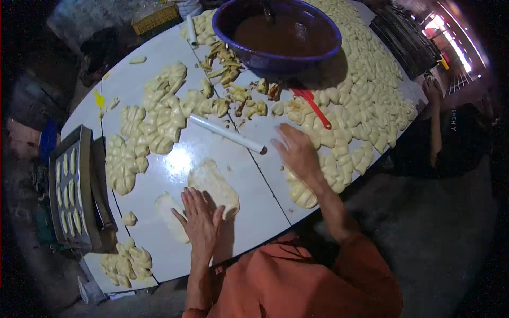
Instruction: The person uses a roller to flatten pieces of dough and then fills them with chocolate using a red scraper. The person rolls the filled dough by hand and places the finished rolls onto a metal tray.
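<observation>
My left hand [201, 220] lies with its fingers stretched between two flattened pieces of dough, touching or just above them. The larger flat piece [216, 183] is beyond and to the right of the fingers; the smaller flat piece [168, 209] is to the left, partly under the hand. My right hand [298, 153] is held over the table with fingers apart and nothing in it. Just left of its fingertips is the end of a white tube-like rolling pin [225, 131], lying slantwise. Small dough pieces [331, 164] spread right of that hand.
A blue bowl of brown filling [220, 32] stands at the far side. Near it lie a red spatula [316, 110] and browned scraps [228, 66]. Shaped dough pieces [159, 116] cluster at left, beside a metal tray [94, 228]. Another person's arm [435, 122] is at right.
</observation>
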Demonstrator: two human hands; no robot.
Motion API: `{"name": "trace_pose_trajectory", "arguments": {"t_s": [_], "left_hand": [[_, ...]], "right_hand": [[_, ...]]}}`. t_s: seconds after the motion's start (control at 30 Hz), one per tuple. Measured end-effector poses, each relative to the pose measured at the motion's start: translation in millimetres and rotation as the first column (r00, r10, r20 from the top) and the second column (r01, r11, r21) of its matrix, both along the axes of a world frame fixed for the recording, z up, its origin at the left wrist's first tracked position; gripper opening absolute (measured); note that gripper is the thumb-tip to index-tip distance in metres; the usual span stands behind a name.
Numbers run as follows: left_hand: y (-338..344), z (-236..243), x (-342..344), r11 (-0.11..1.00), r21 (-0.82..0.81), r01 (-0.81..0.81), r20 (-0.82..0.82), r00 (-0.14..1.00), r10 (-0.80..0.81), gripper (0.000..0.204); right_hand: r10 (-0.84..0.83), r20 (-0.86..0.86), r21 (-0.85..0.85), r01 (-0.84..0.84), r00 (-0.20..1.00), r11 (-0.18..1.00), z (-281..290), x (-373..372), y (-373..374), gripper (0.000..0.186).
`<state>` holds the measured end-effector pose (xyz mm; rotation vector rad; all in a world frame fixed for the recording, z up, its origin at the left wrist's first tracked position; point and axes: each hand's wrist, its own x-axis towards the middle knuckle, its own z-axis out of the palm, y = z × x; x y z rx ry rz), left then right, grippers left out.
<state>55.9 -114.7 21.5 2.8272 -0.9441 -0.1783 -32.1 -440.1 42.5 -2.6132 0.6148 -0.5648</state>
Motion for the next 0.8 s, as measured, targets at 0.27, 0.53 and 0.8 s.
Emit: {"name": "trace_pose_trajectory", "arguments": {"t_s": [0.27, 0.53, 0.8], "left_hand": [[-28, 14, 38, 0.990, 0.140, -0.002, -0.206, 0.978, 0.031, 0.099], [-31, 2, 28, 0.986, 0.165, -0.027, -0.155, 0.986, 0.053, 0.097], [-10, -5, 12, 0.978, 0.196, -0.071, -0.167, 0.980, 0.105, 0.084]], "right_hand": [[-0.393, -0.187, -0.286, 0.332, 0.900, 0.899, -8, 16, -122, 0.034], [-0.438, -0.158, -0.125, 0.422, 0.885, 0.898, -28, 23, -136, 0.024], [-0.198, 0.105, 0.060, 0.192, 0.975, 0.979, 52, 12, -118, 0.026]]}}
